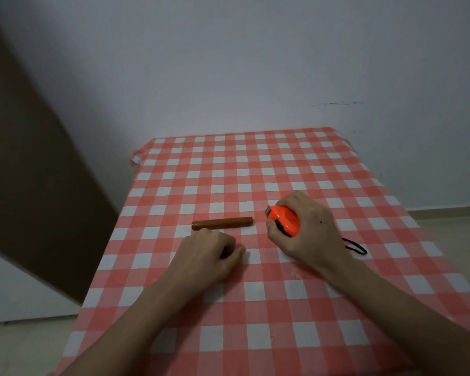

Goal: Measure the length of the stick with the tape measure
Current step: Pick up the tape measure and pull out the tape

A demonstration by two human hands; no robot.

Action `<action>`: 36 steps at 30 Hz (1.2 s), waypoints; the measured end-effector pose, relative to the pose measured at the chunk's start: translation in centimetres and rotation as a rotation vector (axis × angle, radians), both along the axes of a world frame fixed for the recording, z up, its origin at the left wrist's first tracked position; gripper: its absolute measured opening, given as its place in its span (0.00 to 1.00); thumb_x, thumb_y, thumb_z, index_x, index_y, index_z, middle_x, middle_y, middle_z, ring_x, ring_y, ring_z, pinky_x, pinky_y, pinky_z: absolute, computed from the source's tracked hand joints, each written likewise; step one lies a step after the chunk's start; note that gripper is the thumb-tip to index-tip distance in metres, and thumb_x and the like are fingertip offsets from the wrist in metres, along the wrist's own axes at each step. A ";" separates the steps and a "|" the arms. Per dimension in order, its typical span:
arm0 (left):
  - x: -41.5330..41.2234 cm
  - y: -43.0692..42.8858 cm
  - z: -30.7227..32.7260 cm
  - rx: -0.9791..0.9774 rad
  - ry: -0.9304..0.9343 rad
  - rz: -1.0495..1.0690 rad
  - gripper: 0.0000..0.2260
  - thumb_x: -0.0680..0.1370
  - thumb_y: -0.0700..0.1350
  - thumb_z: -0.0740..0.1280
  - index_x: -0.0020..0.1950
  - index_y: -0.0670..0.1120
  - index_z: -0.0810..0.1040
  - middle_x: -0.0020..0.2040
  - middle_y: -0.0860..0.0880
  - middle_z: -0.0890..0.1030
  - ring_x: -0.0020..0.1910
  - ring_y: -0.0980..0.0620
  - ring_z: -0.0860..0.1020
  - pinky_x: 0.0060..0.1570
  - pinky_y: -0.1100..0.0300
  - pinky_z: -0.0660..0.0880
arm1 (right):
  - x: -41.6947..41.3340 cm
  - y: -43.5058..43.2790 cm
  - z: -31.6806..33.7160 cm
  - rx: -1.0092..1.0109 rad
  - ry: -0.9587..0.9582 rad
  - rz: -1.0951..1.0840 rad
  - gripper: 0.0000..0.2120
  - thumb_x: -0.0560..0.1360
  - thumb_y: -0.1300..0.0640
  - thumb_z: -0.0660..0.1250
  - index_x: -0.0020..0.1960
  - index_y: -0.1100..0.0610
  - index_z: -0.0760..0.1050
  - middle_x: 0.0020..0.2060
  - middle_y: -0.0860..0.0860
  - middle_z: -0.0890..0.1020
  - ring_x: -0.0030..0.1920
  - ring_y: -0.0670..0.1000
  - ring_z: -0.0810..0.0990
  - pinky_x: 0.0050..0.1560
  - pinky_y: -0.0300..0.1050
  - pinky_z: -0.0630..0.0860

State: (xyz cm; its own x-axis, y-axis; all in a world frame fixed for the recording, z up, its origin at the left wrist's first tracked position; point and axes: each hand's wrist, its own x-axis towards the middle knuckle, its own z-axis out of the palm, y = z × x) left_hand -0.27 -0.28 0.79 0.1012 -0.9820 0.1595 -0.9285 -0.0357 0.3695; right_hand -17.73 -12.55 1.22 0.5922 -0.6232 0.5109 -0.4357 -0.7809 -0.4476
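While the brown stick (222,223) lay flat and crosswise on the red-and-white checked tablecloth (282,164), the right hand (307,229) gripped the orange tape measure (285,220) just beside its right end. No writing was legible on it. The left hand (209,253) rested loosely curled near the stick, holding nothing.

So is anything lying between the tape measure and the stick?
Nothing visible does. The tape measure, held in the right hand, sits just right of the stick, with only bare tablecloth between. The left hand rests nearer the camera, off that line.
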 end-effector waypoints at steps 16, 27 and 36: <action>0.2 0.1 -0.1 -0.057 0.025 0.026 0.18 0.79 0.52 0.63 0.31 0.46 0.74 0.25 0.50 0.74 0.25 0.53 0.71 0.27 0.63 0.67 | 0.3 0.8 0.1 0.073 0.022 0.049 0.15 0.68 0.46 0.61 0.47 0.56 0.77 0.38 0.48 0.76 0.35 0.48 0.73 0.34 0.35 0.65; 0.1 0.1 0.8 -0.212 0.402 0.123 0.06 0.76 0.45 0.69 0.39 0.51 0.81 0.35 0.53 0.82 0.31 0.55 0.77 0.30 0.61 0.72 | 0.5 1.2 0.2 0.079 0.038 0.116 0.21 0.69 0.41 0.71 0.56 0.51 0.72 0.47 0.46 0.77 0.42 0.47 0.76 0.40 0.38 0.74; -0.1 0.0 1.2 -0.215 0.850 0.039 0.10 0.76 0.37 0.71 0.55 0.47 0.84 0.44 0.47 0.86 0.31 0.50 0.79 0.31 0.59 0.76 | 1.2 2.4 -0.6 0.146 0.082 0.242 0.33 0.68 0.40 0.70 0.68 0.47 0.61 0.54 0.41 0.72 0.49 0.42 0.73 0.46 0.28 0.68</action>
State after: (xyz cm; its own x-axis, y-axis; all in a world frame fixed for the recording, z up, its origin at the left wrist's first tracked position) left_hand -0.38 -0.26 1.96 0.3024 -0.9329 0.1958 -0.3350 0.0883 0.9381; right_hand -16.56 -10.11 0.65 0.7682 -0.5219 0.3708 -0.2836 -0.7967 -0.5338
